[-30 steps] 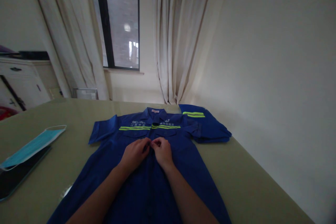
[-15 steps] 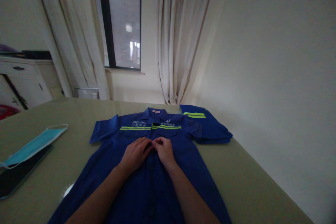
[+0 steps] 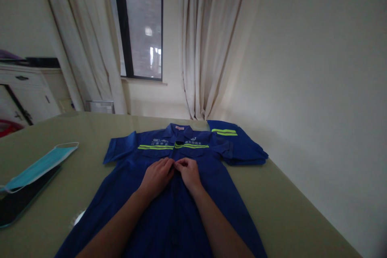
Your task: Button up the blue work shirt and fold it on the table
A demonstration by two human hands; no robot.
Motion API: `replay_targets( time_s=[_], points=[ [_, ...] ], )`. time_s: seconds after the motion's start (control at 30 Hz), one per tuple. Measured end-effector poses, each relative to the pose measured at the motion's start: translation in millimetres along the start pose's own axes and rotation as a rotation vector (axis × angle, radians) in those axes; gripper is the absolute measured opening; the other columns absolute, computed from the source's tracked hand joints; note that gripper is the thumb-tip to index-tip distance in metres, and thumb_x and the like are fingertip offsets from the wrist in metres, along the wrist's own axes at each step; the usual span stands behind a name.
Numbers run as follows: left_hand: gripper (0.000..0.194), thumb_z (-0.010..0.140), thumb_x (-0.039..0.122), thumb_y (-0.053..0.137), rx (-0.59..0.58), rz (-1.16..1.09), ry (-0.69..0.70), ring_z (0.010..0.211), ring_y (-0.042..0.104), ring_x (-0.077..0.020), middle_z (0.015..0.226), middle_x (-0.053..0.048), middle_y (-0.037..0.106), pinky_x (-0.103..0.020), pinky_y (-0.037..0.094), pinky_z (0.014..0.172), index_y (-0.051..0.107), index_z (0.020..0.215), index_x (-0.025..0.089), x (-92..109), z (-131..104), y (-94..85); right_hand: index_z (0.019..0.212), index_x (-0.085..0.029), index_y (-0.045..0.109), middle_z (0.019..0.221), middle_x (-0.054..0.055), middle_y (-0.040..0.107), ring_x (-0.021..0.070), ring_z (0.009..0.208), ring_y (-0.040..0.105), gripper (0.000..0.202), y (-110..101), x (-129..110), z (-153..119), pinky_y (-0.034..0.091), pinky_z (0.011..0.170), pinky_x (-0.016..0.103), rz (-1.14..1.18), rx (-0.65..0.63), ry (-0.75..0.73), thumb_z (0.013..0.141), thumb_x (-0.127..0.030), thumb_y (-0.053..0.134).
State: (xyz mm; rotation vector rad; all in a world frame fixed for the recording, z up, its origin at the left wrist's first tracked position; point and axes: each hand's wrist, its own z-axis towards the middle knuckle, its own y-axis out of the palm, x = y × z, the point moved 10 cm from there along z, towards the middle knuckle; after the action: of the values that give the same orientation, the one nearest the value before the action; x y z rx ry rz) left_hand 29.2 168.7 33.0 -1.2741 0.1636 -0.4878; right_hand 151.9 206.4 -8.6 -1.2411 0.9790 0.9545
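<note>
While both hands meet at the placket, a blue work shirt (image 3: 169, 193) lies face up on the desk (image 3: 290, 213).
Left hand (image 3: 157, 175) and right hand (image 3: 190, 172) each close a pinching grip on the shirt's front edges just below the reflective stripe (image 3: 173, 146), apparently fastening a button. The next move calls for fine fingertip alignment. A folded blue garment (image 3: 242, 145) sits beside the far sleeve; a face mask (image 3: 39, 166) lies well apart.
</note>
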Motion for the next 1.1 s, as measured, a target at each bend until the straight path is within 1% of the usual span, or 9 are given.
replay_targets(
  time_s=[0.2,0.33,0.5,0.6,0.7,0.8,0.9,1.0,1.1],
  points=[
    [0.027,0.106,0.024,0.038,-0.014,0.005,-0.029,0.098,0.066,-0.0220,0.100,-0.005,0.070,-0.034,0.049,0.088,0.065,0.102,0.023,-6,1,2.7,0.084,-0.019,0.073,0.082,0.003,0.073,0.0183,0.074,0.067,0.015,-8,-29,-15,0.049,0.070,0.028,-0.141,0.091,-0.197,0.087,-0.029,0.062],
    [0.029,0.102,0.015,0.039,0.013,-0.008,-0.046,0.103,0.064,-0.0235,0.108,-0.006,0.071,-0.036,0.049,0.091,0.064,0.115,0.022,-13,3,3.3,0.103,-0.021,0.074,0.107,0.008,0.072,0.0221,0.103,0.066,0.023,-4,-47,-27,0.050,0.093,0.032,-0.344,0.118,-0.351,0.088,-0.019,0.057],
    [0.037,0.103,0.023,0.038,0.131,0.018,-0.134,0.121,0.060,-0.0270,0.132,-0.010,0.066,-0.043,0.047,0.100,0.061,0.132,0.021,-30,1,0.9,0.129,-0.021,0.069,0.144,0.010,0.061,0.0281,0.135,0.052,0.039,16,-39,-29,0.037,0.114,0.044,-0.645,0.018,-0.316,0.095,-0.024,0.051],
    [0.043,0.103,0.025,0.035,0.076,0.039,-0.160,0.136,0.053,-0.0271,0.147,-0.011,0.059,-0.045,0.041,0.112,0.060,0.137,0.019,-37,2,10.5,0.143,-0.020,0.058,0.154,0.011,0.052,0.0283,0.144,0.044,0.047,27,-35,-31,0.029,0.119,0.047,-0.746,-0.051,-0.320,0.100,-0.031,0.047],
    [0.053,0.098,0.019,0.036,0.005,0.075,-0.160,0.144,0.046,-0.0261,0.157,-0.008,0.050,-0.046,0.036,0.117,0.051,0.148,0.022,-38,4,17.5,0.151,-0.019,0.050,0.160,0.012,0.043,0.0275,0.149,0.037,0.053,32,-34,-32,0.024,0.121,0.047,-0.795,-0.069,-0.327,0.101,-0.037,0.044],
    [0.059,0.096,0.019,0.037,-0.038,0.118,-0.151,0.150,0.038,-0.0261,0.162,-0.005,0.042,-0.052,0.030,0.121,0.043,0.154,0.028,-34,3,20.0,0.152,-0.016,0.047,0.161,0.013,0.041,0.0276,0.150,0.035,0.055,32,-33,-38,0.024,0.121,0.047,-0.821,-0.074,-0.336,0.102,-0.038,0.042],
    [0.056,0.099,0.028,0.035,-0.062,0.140,-0.159,0.152,0.033,-0.0276,0.164,-0.006,0.037,-0.055,0.028,0.121,0.041,0.155,0.029,-28,-8,23.0,0.146,-0.018,0.054,0.156,0.014,0.049,0.0274,0.144,0.044,0.049,27,-38,-47,0.030,0.118,0.045,-0.850,-0.054,-0.366,0.100,-0.033,0.045],
    [0.055,0.100,0.035,0.038,-0.054,0.145,-0.149,0.152,0.032,-0.0311,0.164,-0.009,0.037,-0.058,0.027,0.120,0.044,0.154,0.028,-17,-27,25.4,0.122,-0.020,0.068,0.132,0.014,0.068,0.0278,0.124,0.060,0.034,22,-52,-50,0.044,0.103,0.041,-0.884,-0.012,-0.380,0.100,-0.032,0.046],
    [0.050,0.101,0.037,0.039,-0.027,0.131,-0.113,0.152,0.033,-0.0328,0.162,-0.010,0.042,-0.060,0.027,0.119,0.050,0.150,0.030,-2,-48,24.5,0.107,-0.018,0.069,0.107,0.016,0.075,0.0299,0.102,0.069,0.036,18,-64,-35,0.051,0.084,0.039,-0.906,0.031,-0.328,0.100,-0.046,0.048]
  ],
)
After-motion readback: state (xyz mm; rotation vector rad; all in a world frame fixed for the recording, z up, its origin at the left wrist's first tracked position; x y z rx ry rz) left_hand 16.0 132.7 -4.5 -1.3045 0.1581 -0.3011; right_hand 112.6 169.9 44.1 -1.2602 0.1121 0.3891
